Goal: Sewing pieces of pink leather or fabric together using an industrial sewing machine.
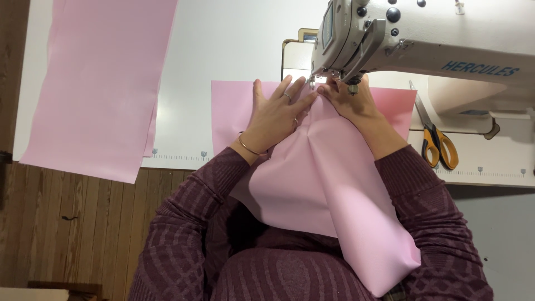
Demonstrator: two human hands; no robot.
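My left hand (277, 115) lies flat, fingers spread, pressing the pink fabric piece (329, 184) down on the white table (223, 50), fingertips close to the needle area. My right hand (348, 100) sits just beside it under the head of the sewing machine (423, 39), fingers curled over the cloth edge at the presser foot; whether they actually pinch the fabric I cannot tell, as the machine hides the tips. The hands are close together, nearly touching. The cloth runs from under the foot, across the table edge and down into my lap, where most of it hangs, so I judge the seam is only at its start with nearly the whole length left to feed. A second pink sheet (100, 83) lies well apart at the left, and orange-handled scissors (437, 142) rest at the right
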